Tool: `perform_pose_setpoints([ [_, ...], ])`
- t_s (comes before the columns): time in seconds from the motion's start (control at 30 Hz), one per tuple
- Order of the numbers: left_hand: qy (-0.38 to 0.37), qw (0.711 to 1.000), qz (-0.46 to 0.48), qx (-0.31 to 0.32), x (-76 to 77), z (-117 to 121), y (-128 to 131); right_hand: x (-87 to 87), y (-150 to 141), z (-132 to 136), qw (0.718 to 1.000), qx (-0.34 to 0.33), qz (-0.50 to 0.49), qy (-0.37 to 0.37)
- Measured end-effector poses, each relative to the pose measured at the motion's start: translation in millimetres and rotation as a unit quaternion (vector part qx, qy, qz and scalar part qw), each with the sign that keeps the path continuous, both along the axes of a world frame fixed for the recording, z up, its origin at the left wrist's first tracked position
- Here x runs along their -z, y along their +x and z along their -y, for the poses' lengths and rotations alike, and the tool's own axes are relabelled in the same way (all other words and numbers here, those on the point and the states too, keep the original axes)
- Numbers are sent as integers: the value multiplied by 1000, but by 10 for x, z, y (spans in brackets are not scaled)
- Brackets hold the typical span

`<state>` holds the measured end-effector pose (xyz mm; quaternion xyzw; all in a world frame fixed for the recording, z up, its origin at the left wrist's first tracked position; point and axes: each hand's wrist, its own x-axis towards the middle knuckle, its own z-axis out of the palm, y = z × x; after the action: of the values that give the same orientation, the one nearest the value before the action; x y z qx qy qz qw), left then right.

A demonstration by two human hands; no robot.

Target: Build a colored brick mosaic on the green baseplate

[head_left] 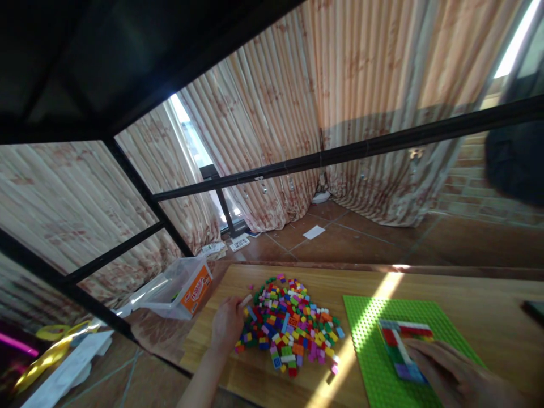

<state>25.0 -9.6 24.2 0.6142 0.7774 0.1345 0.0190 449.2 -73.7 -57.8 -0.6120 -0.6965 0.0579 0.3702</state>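
A heap of small coloured bricks [289, 326] lies on the wooden table [488, 306]. My left hand [227, 324] rests at the heap's left edge, fingers pinched on a small pale brick [246, 300]. To the right lies a green baseplate [365, 334] with a flat patch of red, white, green and purple bricks [402, 351] built on it. My right hand [446, 371] lies over the near right corner of that patch, fingers stretched flat on it.
A clear plastic box with an orange label [181, 292] sits off the table's left end. Black metal bars [340, 153] cross the view above. Curtains [340, 85] hang behind, over a tiled floor [361, 238]. A dark object [534, 309] sits at the table's right edge.
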Motion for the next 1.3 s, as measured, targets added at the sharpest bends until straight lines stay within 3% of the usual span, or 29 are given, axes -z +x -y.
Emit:
perform_pose_setpoints([
  [0.13, 85, 992, 84, 32, -186, 104, 243, -132, -90, 27, 1000, -13, 7, 23],
  [0.23, 95, 969, 206, 100, -242, 347, 754, -254, -237, 77, 999, -46, 0, 24],
  [0.33, 27, 946, 258, 195, -150, 649, 1397, -389, -416, 161, 997, -75, -18, 27],
  [0.4, -12, 938, 264, 226, -45, 797, 1763, -481, -505, 210, 991, -132, -28, 20],
  [0.5, -48, 918, 267, 288, 52, 867, 2094, -593, -530, 241, 979, -199, -39, -16],
  [0.67, -59, 901, 341, 262, -82, 737, 2222, -628, -343, 238, 978, -205, -17, -37],
  [0.77, -47, 882, 379, 277, -144, 660, 2278, -583, -235, 240, 981, -189, 6, -51],
  [1.07, -24, 818, 513, 259, 125, 551, 2516, -540, -139, 146, 987, -103, -62, -109],
  [1.2, -5, 844, 487, 225, 203, 518, 2475, -566, -76, 23, 989, 41, -78, -117],
  [1.3, -14, 870, 448, 207, 252, 504, 2439, -581, -95, -76, 988, 71, -59, -127],
])
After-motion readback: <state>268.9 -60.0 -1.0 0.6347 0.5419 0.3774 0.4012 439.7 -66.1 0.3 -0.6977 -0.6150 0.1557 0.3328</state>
